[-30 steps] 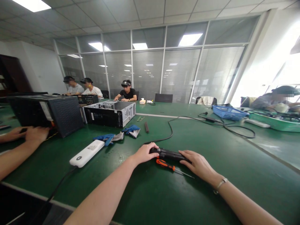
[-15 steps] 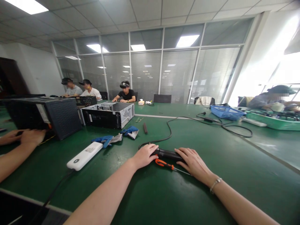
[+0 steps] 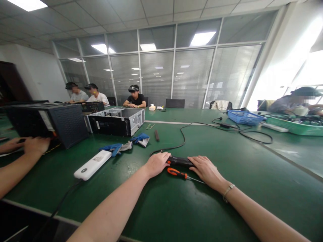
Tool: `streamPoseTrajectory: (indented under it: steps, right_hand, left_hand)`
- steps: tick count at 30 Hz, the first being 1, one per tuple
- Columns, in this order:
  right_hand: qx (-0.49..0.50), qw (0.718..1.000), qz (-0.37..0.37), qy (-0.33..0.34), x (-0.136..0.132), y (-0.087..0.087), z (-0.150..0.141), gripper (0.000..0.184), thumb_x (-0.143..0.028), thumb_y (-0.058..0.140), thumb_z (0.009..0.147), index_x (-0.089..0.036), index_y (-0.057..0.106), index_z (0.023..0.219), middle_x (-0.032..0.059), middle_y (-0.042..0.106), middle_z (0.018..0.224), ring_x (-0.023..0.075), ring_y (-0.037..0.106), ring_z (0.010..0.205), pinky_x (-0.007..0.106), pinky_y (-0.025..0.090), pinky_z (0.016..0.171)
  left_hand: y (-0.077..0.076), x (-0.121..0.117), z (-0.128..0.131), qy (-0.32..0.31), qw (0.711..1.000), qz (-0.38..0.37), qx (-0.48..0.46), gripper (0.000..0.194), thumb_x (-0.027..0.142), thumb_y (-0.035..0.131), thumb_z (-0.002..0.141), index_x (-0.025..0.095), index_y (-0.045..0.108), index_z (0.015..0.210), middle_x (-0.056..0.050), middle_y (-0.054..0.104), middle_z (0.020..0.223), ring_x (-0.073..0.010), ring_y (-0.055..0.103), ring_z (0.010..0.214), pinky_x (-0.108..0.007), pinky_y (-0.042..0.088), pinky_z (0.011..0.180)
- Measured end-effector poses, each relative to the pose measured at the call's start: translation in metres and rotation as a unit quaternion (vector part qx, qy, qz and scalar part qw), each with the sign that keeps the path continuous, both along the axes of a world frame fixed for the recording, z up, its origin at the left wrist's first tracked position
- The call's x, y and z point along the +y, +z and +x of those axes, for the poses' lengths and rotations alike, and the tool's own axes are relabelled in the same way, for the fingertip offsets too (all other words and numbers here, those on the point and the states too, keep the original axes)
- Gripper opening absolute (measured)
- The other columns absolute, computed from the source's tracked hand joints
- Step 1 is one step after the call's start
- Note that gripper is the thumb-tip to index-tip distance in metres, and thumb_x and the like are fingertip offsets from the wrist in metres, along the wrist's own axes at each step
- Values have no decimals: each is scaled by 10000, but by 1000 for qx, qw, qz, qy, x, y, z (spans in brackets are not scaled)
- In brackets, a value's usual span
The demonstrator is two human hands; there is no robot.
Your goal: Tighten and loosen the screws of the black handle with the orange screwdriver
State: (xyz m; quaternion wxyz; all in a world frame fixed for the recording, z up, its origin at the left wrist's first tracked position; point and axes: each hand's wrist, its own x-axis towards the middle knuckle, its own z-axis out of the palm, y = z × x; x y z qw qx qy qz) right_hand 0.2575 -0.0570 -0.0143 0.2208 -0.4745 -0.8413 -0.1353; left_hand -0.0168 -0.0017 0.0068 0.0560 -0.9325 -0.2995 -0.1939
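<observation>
A long black corded tool (image 3: 180,161) with orange marks near its left end lies across the green table in front of me. My left hand (image 3: 158,164) is wrapped round that left end, where the cord comes out. Over the right end my right hand (image 3: 205,169) has its fingers curled, thumb along the near side; that end is hidden. Just on the near side of the tool, an orange and black screwdriver (image 3: 178,173) lies with its shaft pointing right, its tip close to my right hand.
Left of my hands are a white power strip (image 3: 93,165) and blue-grey gloves (image 3: 116,148). Beyond stand an open computer case (image 3: 113,125) and a dark case (image 3: 72,126), with a co-worker's hands (image 3: 36,145) beside it. A black cable (image 3: 184,134) runs toward blue (image 3: 243,119) and green baskets (image 3: 295,126).
The black tool has turned slightly between my hands, so orange marks now show near its left end. My right hand has shifted a little left. The screwdriver stays put.
</observation>
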Motion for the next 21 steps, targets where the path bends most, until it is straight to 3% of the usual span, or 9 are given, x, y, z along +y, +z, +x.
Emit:
streamPoseTrajectory:
  steps: [10, 15, 21]
  right_hand:
    - [28, 1000, -2, -6, -2, 7, -4, 372, -377, 519, 902, -212, 573, 1231, 102, 651, 1092, 239, 603, 964, 410, 444, 888]
    - [9, 1000, 14, 15, 8, 7, -27, 459, -389, 556, 888, -229, 504, 1314, 110, 611, 1190, 253, 589, 1007, 431, 434, 901]
    - [6, 1000, 9, 25, 16, 9, -54, 328, -309, 512, 921, -173, 574, 1212, 114, 660, 1087, 246, 604, 940, 396, 441, 859]
  left_hand:
    - [-2, 0, 4, 12, 1000, 11, -18, 491, 302, 599, 891, 163, 422, 1327, -138, 576, 1277, -266, 576, 1141, -399, 439, 989]
    - [-5, 1, 8, -14, 999, 39, -11, 533, 328, 643, 860, 137, 434, 1312, -151, 586, 1260, -270, 556, 1157, -409, 415, 1007]
    - [-7, 2, 13, -19, 999, 41, 9, 454, 295, 605, 888, 134, 452, 1283, -152, 598, 1238, -272, 573, 1136, -413, 433, 982]
